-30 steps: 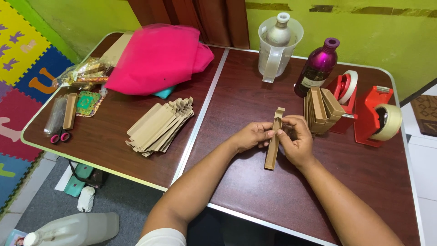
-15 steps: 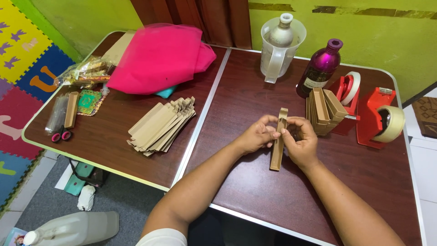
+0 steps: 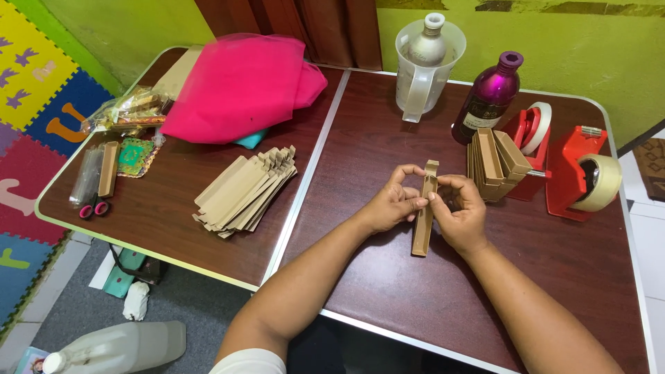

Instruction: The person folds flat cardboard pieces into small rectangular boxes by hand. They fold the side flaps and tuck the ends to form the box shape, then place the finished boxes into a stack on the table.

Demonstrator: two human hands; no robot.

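Head view: both hands meet over the middle of the dark brown worktop [image 3: 388, 291]. The left hand [image 3: 391, 204] and the right hand [image 3: 463, 215] each pinch the upper part of a long, narrow folded strip of tan cardboard [image 3: 424, 215]. The strip runs lengthwise away from the person, its near end resting on the worktop and its far end rising just above the fingertips. Each grip is closed on the strip, thumb and forefinger pressed to its sides, the left from the left and the right from the right.

To the left, across the metal seam of the worktop, lies a fanned stack of flat tan cardboard pieces [image 3: 246, 190]. Farther left and far sits a bright pink cloth bundle [image 3: 242, 86], and near the left edge a small pair of pink-handled scissors [image 3: 93, 206] lies beside a clear plastic packet.

To the right of the hands stands a small upright batch of folded tan cardboard pieces [image 3: 493, 163], just beside a red tape dispenser [image 3: 530, 149]. A second red tape dispenser with a roll of beige tape [image 3: 585, 181] stands at the right edge. At the far side stand a clear plastic jug [image 3: 424, 69] and a purple bottle [image 3: 488, 97].
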